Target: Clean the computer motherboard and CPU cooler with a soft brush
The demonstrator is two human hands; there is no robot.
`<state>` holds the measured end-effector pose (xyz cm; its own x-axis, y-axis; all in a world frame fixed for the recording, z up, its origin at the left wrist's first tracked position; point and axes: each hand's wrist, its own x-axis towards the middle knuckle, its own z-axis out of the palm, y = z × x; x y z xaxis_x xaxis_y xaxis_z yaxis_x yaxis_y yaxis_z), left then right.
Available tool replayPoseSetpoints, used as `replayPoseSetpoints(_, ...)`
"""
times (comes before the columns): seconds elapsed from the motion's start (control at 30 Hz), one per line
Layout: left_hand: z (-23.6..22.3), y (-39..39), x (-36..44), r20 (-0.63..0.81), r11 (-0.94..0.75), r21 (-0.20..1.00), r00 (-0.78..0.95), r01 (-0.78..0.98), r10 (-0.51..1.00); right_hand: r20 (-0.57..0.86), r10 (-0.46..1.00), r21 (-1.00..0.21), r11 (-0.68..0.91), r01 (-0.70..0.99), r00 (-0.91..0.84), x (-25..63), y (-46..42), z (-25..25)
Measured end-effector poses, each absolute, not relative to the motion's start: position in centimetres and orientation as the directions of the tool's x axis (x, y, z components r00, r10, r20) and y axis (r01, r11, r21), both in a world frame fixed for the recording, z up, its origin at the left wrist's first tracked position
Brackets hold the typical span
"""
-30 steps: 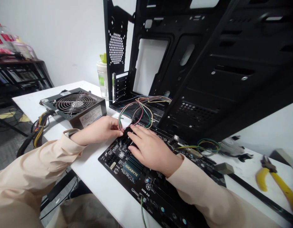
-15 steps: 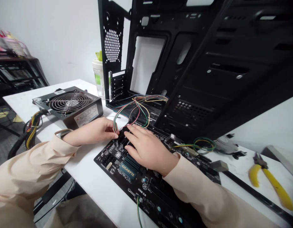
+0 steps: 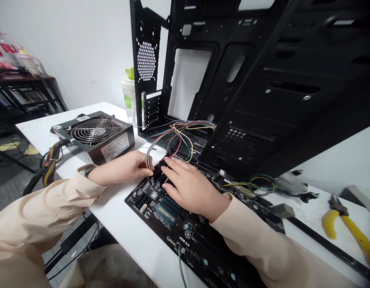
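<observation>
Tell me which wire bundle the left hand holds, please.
The thin multicoloured wires arching toward the black case: the left hand pinches them. The thick cables from the power supply and the green-yellow loop are unheld.

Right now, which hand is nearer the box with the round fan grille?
Left. The left hand is close beside the box; the right hand is farther right, over the motherboard.

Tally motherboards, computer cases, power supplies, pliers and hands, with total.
Black rectangular GIGABYTE motherboard: 1
Black open metal computer case: 1
Dark boxy metal power supply: 1
Yellow-handled metal pliers: 1
Bare left hand, right hand: 2
Total: 6
</observation>
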<state>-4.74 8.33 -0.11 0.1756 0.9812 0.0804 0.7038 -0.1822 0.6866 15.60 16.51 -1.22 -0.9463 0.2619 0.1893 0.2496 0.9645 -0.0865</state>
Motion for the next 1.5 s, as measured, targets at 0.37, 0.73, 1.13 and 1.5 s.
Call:
replayPoseSetpoints(0.37, -0.6, 8.4, -5.1, 0.113, -0.213, 0.700, 0.189, 0.682, 0.976, 0.223, 0.244, -0.049, 0.970, 0.239, -0.944, 15.5, 16.5, -1.4)
replayPoseSetpoints(0.73, -0.5, 8.8, -5.4, 0.069, -0.212, 0.685, 0.227, 0.697, 0.971, 0.234, 0.237, -0.047, 0.971, 0.233, -0.943, 15.6, 16.6, -1.7)
replayPoseSetpoints(1.13, -1.1, 8.3, -5.3, 0.090, -0.212, 0.646, 0.204, 0.733, 0.975, 0.251, 0.227, -0.036, 0.974, 0.225, -0.941, 15.6, 16.8, -2.1)
replayPoseSetpoints(1.5, -1.3, 8.3, -5.5, 0.142, -0.244, 0.695, 0.203, 0.676, 0.969, 0.207, 0.247, -0.040, 0.969, 0.244, -0.947, 15.5, 16.5, -1.6)
